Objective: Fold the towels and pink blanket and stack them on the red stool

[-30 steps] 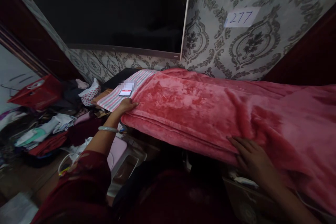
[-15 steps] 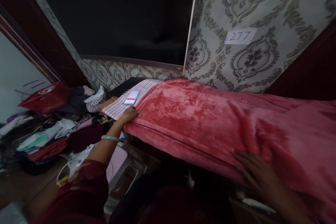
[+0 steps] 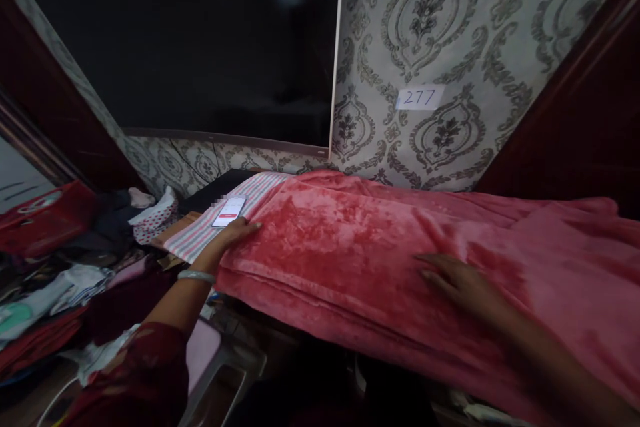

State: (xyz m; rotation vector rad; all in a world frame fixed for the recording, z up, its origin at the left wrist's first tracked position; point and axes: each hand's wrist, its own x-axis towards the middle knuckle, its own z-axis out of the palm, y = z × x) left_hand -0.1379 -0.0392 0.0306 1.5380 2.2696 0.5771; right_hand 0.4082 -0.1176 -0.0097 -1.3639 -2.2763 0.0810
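Observation:
A plush red blanket (image 3: 345, 240) lies folded in layers along a long surface, its front edge hanging over. My left hand (image 3: 237, 233) rests on the blanket's left end, thumb stretched out over the pile and the other fingers partly hidden. Just beyond it, a lit phone (image 3: 229, 212) lies on a striped pink, white and grey cloth (image 3: 193, 235). On the right part of the blanket, my right hand (image 3: 453, 280) lies with its fingers stretched out, beside darker folds. Neither hand grips anything that I can see.
A large dark television (image 3: 220, 47) hangs above, next to patterned wallpaper with a paper label (image 3: 420, 98) reading 277. Piled clothes (image 3: 75, 287) and a red bag (image 3: 43, 217) are at the left. Below my left arm stands a plastic stool (image 3: 203, 350).
My right hand has moved from the blanket's front edge farther in over its top. My left hand has slid slightly over the left end. The view has shifted right and tilted up.

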